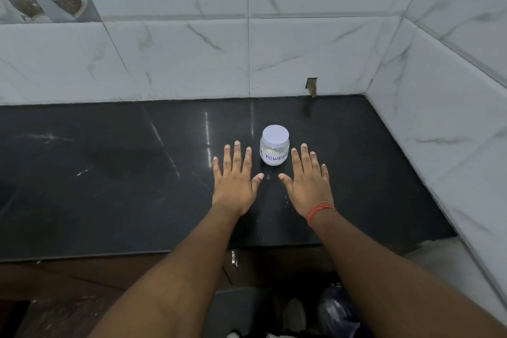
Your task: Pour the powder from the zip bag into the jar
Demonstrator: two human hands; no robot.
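Black counter [109,186]. Jar [274,145], lidded, stands upright just beyond my fingertips, between both hands. Right hand [308,181] nearer than left hand [234,178]. Both flat, splayed, empty. No bag visible.

Small clear jar [274,145] w/ white lid [275,134] on, closed. Standing upright on black glossy counter [109,173], toward back-centre, well short of tiled wall. Handwritten label on front reading "POWDE…", last letters hidden. White powder [271,151] visible thru clear side, some clinging partway up, rest settled at bottom. Few white specks on counter just in front of jar. Zip bag not visible anywhere on counter.
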